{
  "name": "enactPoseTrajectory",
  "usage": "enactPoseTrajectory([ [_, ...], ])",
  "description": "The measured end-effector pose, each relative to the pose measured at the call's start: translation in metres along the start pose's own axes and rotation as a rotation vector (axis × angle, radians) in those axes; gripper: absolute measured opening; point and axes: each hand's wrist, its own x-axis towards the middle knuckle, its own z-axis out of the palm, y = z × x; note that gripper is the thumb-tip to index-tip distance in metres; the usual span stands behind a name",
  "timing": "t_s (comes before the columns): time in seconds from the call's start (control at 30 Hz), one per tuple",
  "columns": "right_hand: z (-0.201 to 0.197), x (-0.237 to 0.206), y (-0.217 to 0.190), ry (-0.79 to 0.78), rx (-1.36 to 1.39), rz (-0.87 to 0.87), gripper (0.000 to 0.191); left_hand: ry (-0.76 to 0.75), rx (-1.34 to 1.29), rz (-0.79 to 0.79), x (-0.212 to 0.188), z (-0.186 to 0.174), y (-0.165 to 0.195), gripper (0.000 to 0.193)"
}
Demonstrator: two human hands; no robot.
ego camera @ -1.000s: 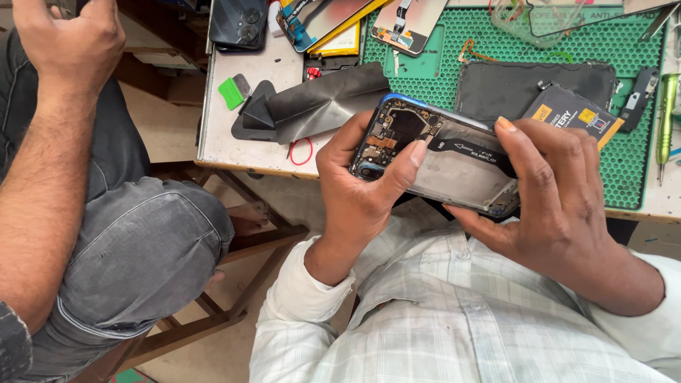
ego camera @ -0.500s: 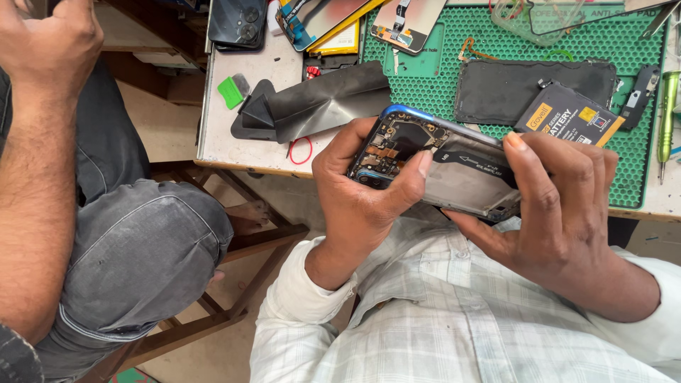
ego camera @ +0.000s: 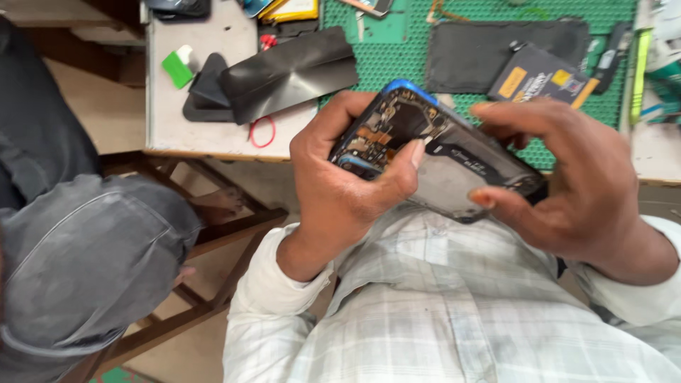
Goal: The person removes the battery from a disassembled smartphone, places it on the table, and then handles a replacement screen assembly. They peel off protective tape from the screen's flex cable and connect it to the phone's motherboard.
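Observation:
An opened smartphone [ego camera: 454, 159] with a blue frame and its back cover off shows its circuit board. My left hand [ego camera: 347, 191] grips its upper end, thumb pressing on the board area. The lower end sits in my right hand [ego camera: 574, 191], fingers curled over both of its edges. I hold the phone in the air above my lap, just in front of the table edge.
The white table [ego camera: 206, 135] carries a green cutting mat [ego camera: 397, 35], a black sheet [ego camera: 291, 71], a dark flat panel [ego camera: 496, 42], a black and yellow battery [ego camera: 539, 74], a red rubber band [ego camera: 262, 132] and a green block [ego camera: 174, 69]. Another person's grey-trousered knee [ego camera: 85, 262] is at the left.
The view has moved closer to the phone. The other person's raised forearm at the left is gone from view. My hands still hold the phone, right fingers slightly shifted along it.

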Motion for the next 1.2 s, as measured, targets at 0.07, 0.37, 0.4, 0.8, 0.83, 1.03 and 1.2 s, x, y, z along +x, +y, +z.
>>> enactPoseTrajectory([
  [0.07, -0.004, 0.006, 0.004, -0.017, 0.112, 0.019, 0.052, -0.02, -0.045, -0.006, 0.002, 0.005, -0.001, 0.027],
  [0.37, -0.003, 0.019, 0.015, -0.118, 0.122, 0.184, 0.024, -0.105, 0.093, 0.057, 0.004, 0.012, 0.004, 0.024],
  [0.4, -0.002, 0.019, 0.015, -0.136, 0.088, 0.213, 0.022, -0.117, 0.103, 0.066, 0.004, 0.011, 0.004, 0.024],
  [0.8, 0.001, 0.01, 0.021, -0.057, 0.078, 0.132, 0.024, -0.147, 0.182, 0.112, 0.008, 0.017, 0.007, 0.025],
  [0.83, 0.002, 0.009, 0.022, -0.059, 0.065, 0.146, 0.024, -0.154, 0.182, 0.106, 0.008, 0.016, 0.006, 0.026],
  [1.03, -0.001, 0.01, 0.025, -0.076, 0.063, 0.199, 0.03, -0.243, -0.012, -0.024, 0.01, 0.006, -0.004, 0.027],
  [1.2, -0.024, 0.011, 0.055, -0.137, -0.37, 0.0, 0.061, -0.112, -0.196, -0.122, 0.012, -0.003, -0.02, 0.033],
])
